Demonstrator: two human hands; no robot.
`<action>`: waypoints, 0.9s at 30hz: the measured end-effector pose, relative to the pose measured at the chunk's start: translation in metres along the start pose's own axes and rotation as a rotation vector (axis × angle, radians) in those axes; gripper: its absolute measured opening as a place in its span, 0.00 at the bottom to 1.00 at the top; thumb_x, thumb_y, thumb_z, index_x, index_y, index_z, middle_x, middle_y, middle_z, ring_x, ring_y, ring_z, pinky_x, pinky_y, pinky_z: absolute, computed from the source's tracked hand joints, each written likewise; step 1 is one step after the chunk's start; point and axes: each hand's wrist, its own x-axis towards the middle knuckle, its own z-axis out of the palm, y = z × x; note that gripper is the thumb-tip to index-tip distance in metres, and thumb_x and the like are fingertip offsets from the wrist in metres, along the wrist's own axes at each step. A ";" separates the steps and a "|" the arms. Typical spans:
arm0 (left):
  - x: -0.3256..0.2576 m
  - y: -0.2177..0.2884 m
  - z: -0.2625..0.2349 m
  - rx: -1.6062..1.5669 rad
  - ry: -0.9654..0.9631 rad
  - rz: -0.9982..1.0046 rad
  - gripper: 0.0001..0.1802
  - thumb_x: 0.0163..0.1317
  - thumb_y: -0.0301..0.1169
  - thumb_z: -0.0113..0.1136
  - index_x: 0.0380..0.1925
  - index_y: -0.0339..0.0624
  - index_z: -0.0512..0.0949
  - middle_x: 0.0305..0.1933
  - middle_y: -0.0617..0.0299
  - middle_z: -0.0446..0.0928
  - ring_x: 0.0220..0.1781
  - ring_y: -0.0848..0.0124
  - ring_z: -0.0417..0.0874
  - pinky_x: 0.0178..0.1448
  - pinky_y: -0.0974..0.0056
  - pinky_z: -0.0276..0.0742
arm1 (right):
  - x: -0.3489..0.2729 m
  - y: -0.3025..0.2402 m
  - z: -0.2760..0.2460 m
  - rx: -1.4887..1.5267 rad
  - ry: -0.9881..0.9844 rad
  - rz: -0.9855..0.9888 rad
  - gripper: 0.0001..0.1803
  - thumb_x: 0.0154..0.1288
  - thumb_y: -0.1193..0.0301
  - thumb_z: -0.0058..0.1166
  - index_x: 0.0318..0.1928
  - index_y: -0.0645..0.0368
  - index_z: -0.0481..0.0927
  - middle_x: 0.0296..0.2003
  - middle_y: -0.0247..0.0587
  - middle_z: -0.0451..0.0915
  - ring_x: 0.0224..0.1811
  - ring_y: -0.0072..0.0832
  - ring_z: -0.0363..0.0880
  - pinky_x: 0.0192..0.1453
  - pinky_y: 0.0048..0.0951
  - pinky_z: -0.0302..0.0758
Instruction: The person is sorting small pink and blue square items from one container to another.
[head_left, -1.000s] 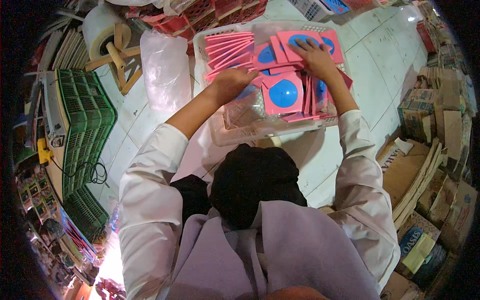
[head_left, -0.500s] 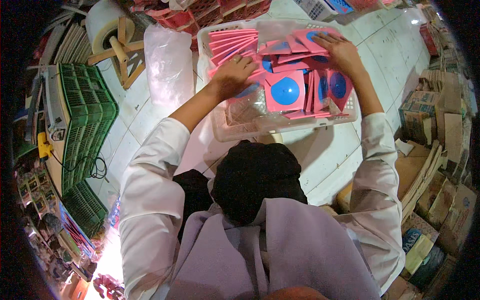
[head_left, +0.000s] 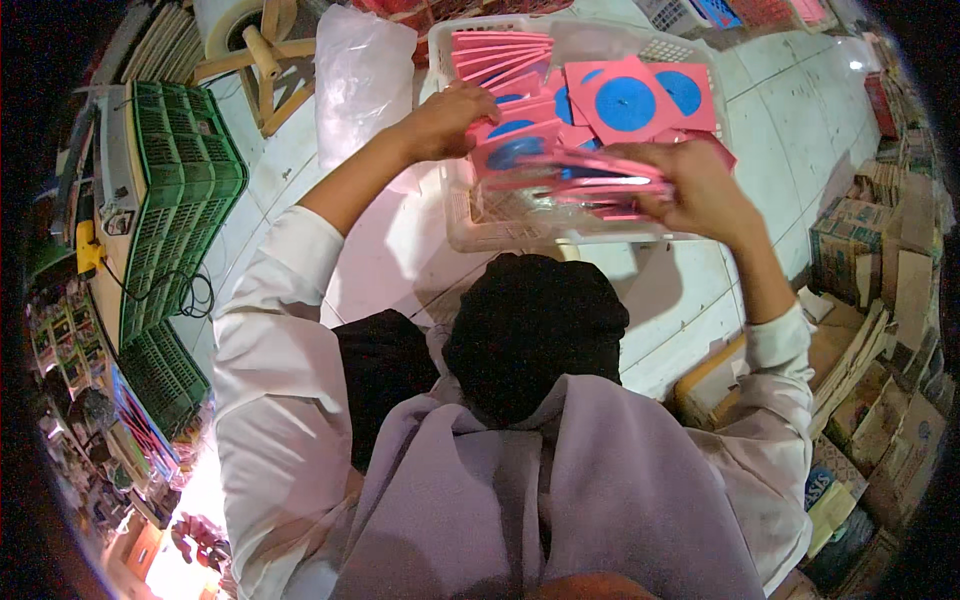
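A white plastic basket [head_left: 466,232] holds many flat pink squares with blue discs; one pink square [head_left: 625,103] lies face up near its middle. At the basket's left side, my left hand [head_left: 450,122] is closed at the edge of some pink squares [head_left: 517,140]. My right hand [head_left: 700,185] grips a bundle of pink squares [head_left: 600,175] above the basket's near right part. Motion smears this bundle, and its edges face me. Fanned pink squares [head_left: 500,55] stand in the far left corner.
A clear plastic bag roll [head_left: 362,85] stands left of the basket, by a wooden frame [head_left: 268,65]. Green crates [head_left: 185,190] and a yellow-handled tool [head_left: 88,245] with a cable are further left. Cardboard boxes [head_left: 850,245] line the right side. Red crates [head_left: 440,12] stand behind.
My right hand has come nearer from the far right corner and now grips a bundle of squares. The left hand has moved slightly left. The loose squares in the middle lie differently.
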 end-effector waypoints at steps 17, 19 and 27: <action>-0.025 0.051 0.013 -0.076 -0.171 -0.150 0.44 0.37 0.40 0.70 0.56 0.44 0.61 0.49 0.48 0.72 0.51 0.54 0.74 0.53 0.55 0.72 | 0.034 0.026 0.129 0.175 -0.140 0.338 0.38 0.37 0.76 0.65 0.56 0.56 0.67 0.54 0.48 0.70 0.55 0.46 0.69 0.54 0.40 0.70; -0.022 0.047 0.032 -0.030 -0.064 -0.052 0.46 0.35 0.40 0.71 0.57 0.46 0.59 0.51 0.49 0.70 0.51 0.54 0.74 0.51 0.55 0.73 | 0.019 0.046 0.161 0.335 -0.015 0.140 0.41 0.38 0.76 0.65 0.58 0.57 0.65 0.56 0.50 0.67 0.56 0.46 0.68 0.56 0.40 0.69; -0.005 0.031 0.037 -0.171 -0.084 -0.061 0.22 0.53 0.36 0.56 0.48 0.40 0.69 0.41 0.45 0.74 0.46 0.55 0.77 0.49 0.55 0.73 | 0.012 0.033 0.198 0.509 0.236 0.501 0.41 0.42 0.78 0.64 0.59 0.59 0.60 0.42 0.50 0.75 0.44 0.38 0.77 0.44 0.35 0.74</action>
